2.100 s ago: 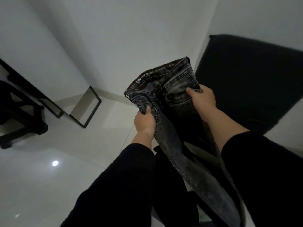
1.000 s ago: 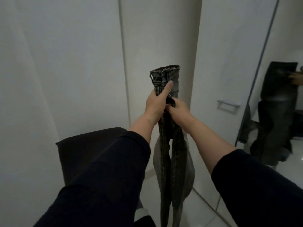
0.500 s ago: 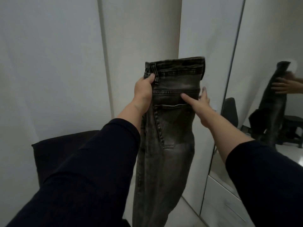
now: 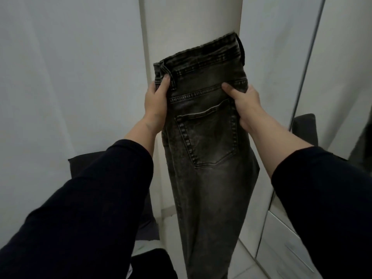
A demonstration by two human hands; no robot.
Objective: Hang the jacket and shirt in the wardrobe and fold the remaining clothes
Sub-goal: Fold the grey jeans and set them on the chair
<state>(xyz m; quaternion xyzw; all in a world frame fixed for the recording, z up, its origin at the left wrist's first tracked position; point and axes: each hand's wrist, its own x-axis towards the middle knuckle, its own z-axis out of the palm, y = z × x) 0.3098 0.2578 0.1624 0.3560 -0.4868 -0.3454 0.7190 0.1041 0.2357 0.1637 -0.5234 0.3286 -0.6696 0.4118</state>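
The jeans [image 4: 203,137] now hang doubled leg on leg; left hand [image 4: 156,103] and right hand [image 4: 244,105] both grip the waistband, ready for folding.

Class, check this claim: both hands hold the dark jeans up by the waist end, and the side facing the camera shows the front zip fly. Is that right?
Not quite. The left hand and right hand do hold the jeans by the waist end, but the head view shows a back pocket facing the camera, not the zip fly.
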